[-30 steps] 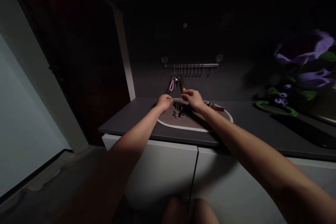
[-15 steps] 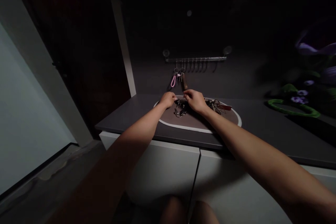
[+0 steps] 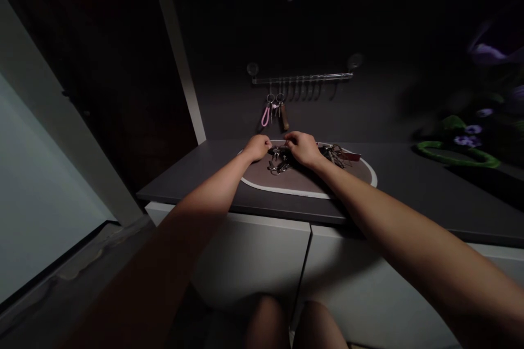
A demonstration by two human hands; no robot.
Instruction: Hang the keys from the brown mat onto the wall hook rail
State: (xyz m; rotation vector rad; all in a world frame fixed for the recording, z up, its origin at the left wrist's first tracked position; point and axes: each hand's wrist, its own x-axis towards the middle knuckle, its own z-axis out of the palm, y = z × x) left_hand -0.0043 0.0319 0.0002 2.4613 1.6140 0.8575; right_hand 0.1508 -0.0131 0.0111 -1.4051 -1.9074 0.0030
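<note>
Head view: keys [image 3: 279, 160] lay at 9 o'clock on the mat [image 3: 286, 190], between the left hand [image 3: 257, 147] and right hand [image 3: 303, 148]. Both hands were curled at them; grip unconfirmed. Judged stiff, slippery, tangle-prone metal, best taken by the ring.

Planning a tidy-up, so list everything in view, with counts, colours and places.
countertop: one, dark grey, across the view
oval mat: one, grey-brown with white edge, on the countertop
middle key bunch: one, silver, on the mat
right key bunch: one, silver with red tag, on the mat
hook rail: one, silver, on the wall
hanging key rings: two, pink and brown fobs, on the rail
green loop: one, green, far right
cabinet doors: two, white, below the countertop
left hand: one, at the middle key bunch
right hand: one, at the middle key bunch
</note>
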